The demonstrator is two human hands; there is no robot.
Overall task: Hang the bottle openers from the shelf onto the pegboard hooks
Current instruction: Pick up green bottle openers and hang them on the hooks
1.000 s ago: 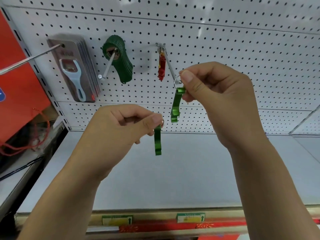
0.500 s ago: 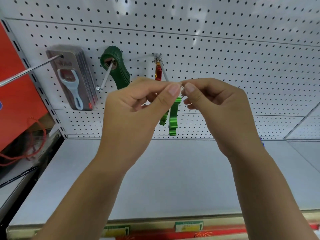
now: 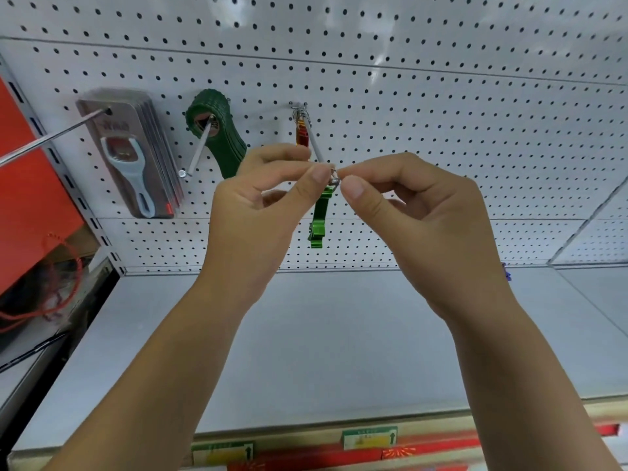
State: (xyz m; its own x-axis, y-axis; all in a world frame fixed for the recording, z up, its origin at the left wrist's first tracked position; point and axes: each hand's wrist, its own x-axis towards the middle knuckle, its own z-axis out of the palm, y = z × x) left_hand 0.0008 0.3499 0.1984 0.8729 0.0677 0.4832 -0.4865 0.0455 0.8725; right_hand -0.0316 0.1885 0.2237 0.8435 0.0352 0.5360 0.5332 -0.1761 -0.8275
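Both my hands meet at the tip of the middle pegboard hook (image 3: 314, 146). My left hand (image 3: 258, 205) and my right hand (image 3: 418, 212) each pinch a small metal ring (image 3: 334, 176) right at the hook's end. Below the fingertips hang green bottle openers (image 3: 318, 224), overlapping so that they look almost like one. A red and orange opener (image 3: 300, 133) hangs at the back of the same hook, against the white pegboard (image 3: 441, 113).
Dark green openers (image 3: 221, 137) fill the hook to the left. Carded white openers (image 3: 136, 158) hang further left, behind a long bare hook (image 3: 44, 141). A red bag (image 3: 30, 198) stands at the far left. The grey shelf (image 3: 323, 334) lies below, with price labels (image 3: 368, 436) on its front edge.
My left hand has risen with its green opener from below up to the hook tip, beside my right hand. The two green openers now hang together.
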